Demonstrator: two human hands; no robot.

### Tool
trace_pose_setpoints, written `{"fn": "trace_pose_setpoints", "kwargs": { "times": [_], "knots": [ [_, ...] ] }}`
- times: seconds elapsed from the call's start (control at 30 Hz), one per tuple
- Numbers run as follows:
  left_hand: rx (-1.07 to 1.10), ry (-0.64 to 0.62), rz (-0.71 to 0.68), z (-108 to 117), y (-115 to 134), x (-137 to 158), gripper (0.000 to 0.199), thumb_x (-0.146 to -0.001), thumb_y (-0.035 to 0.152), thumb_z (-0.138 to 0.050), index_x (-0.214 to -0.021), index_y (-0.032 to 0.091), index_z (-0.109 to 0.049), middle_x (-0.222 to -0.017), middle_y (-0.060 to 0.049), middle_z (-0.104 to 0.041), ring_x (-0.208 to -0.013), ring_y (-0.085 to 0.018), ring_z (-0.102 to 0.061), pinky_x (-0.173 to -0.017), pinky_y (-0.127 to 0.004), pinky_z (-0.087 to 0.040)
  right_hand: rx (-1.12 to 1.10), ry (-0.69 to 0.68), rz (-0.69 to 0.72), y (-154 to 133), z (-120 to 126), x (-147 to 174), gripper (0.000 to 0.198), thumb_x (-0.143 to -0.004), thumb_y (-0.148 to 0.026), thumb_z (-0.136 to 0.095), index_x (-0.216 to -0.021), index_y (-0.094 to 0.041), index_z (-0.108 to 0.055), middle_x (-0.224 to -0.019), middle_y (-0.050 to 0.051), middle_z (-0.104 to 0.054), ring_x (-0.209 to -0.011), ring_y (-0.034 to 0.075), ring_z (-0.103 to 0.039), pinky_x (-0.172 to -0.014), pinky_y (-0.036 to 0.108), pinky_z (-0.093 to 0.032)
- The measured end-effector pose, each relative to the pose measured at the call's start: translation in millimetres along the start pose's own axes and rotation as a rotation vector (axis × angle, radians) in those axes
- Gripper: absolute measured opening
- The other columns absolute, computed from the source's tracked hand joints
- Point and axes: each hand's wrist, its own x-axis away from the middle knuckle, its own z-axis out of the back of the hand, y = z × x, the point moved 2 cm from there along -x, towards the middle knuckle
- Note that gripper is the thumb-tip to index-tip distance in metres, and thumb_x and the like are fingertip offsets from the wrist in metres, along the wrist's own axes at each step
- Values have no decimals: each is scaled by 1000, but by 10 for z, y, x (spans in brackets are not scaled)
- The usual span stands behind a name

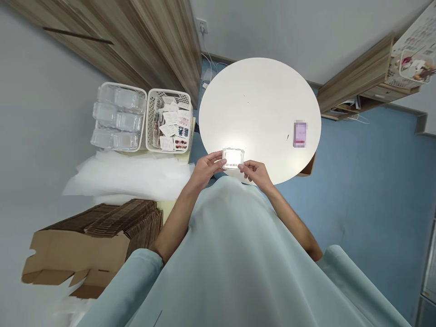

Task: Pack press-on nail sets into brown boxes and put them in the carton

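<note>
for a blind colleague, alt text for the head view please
The left hand and right hand hold a small clear case over the near edge of a round white table. A pixelated purple item lies at its right; to the left are two white baskets, white sheeting and stacked cardboard.

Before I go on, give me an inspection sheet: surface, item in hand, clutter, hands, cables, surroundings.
Surface: white table, a few small dark marks.
Item in hand: clear case, bright glare across it.
Clutter: pixelated purple item on the table's right side.
Hands: left hand and right hand hold the case by opposite sides.
Cables: white cables by the wall behind the table.
Surroundings: at left, two white baskets holding clear containers and small packs; white sheets; stacked cardboard.
</note>
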Motion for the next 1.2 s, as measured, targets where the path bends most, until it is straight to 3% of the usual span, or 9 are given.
{"fn": "trace_pose_setpoints", "kwargs": {
  "times": [0.13, 0.27, 0.43, 0.67, 0.83, 1.0, 1.2],
  "knots": [
    [-152, 29, 25, 117, -92, -33, 81, -76, 62, -93, -143, 20, -71, -132, -14, -77, -124, -33, -72, -110, -46, -56, -39, 18, -17, 72, -55, -114, 55, -77, -75, -84, -82, -21, -72, -78, 3, -69, -63, 14, -58, -48, 26, -40],
    [-191, 48, 51, 236, -252, -107, 84, -74, 61, -93, -142, 18, -70, -116, -13, -80, -113, -31, -75, -107, -45, -57, -17, -13, -54, 176, -104, -250, 54, -78, -74, -83, -82, -21, -72, -82, 4, -71, -66, 14, -59, -50, 26, -42],
    [-202, 85, 97, 370, -478, -265, 80, -73, 57, -93, -138, 16, -70, -106, -11, -81, -105, -29, -76, -102, -45, -59, -6, -50, -92, 416, -176, -490, 53, -77, -72, -84, -80, -21, -73, -82, 5, -71, -66, 14, -59, -51, 26, -43],
    [-233, 140, 282, 575, -795, -637, 69, -68, 42, -97, -126, 15, -73, -90, -9, -80, -97, -28, -78, -98, -43, -62, 88, -62, -179, 887, -309, -914, 51, -82, -67, -83, -73, -19, -70, -82, 6, -73, -63, 12, -59, -51, 24, -42],
    [-295, 150, 350, 658, -986, -881, 58, -68, 34, -97, -118, 15, -73, -83, -7, -79, -90, -27, -79, -90, -39, -63, 123, -41, -276, 1106, -380, -1096, 48, -87, -56, -85, -66, -17, -67, -83, 7, -75, -63, 10, -61, -52, 21, -44],
    [-446, 205, 351, 643, -1195, -1054, 55, -73, 39, -92, -119, 15, -72, -89, -10, -80, -89, -25, -78, -85, -35, -60, 74, 35, -428, 1257, -455, -1181, 25, -94, -30, -81, -77, -14, -73, -91, 10, -81, -60, 9, -62, -52, 19, -46],
    [-581, 193, 368, 589, -1342, -1117, 48, -80, 36, -83, -121, 13, -72, -93, -9, -81, -89, -24, -76, -84, -31, -56, 67, 88, -463, 1367, -508, -1206, 20, -94, -19, -76, -76, -14, -71, -88, 12, -81, -58, 9, -62, -52, 20, -47]
  ]
}}
